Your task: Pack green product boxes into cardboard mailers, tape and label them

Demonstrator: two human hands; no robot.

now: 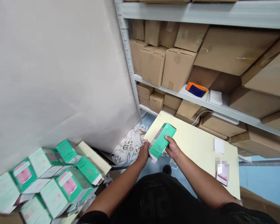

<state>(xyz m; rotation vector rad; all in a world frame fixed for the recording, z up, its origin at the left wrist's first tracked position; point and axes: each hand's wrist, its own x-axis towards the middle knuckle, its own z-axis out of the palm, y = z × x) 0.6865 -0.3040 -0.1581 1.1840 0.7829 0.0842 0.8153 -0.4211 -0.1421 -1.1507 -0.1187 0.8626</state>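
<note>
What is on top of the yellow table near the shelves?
A white item and a phone-like item, partly pixelated, lie near its right end. The green box and the right hand cover part of the table; anything behind them is hidden.

Green-and-pink box [160, 142], pale yellow table [196, 146], brown cartons [152, 64], blue floor [263, 175].

The person's left hand [144, 151] held the near left end of a green box [160, 143], while the right hand [172, 147] gripped its right side, thumb on top, over the left part of a pale yellow table [196, 149]. A phone [222, 179] and a white card [218, 145] lay toward the table's right end. Green and white cartons [70, 183] sat at the near left, paper scraps [130, 144] covered floor beyond them, and metal shelving [224, 14] carried cardboard boxes [152, 63] on the far side.
</note>
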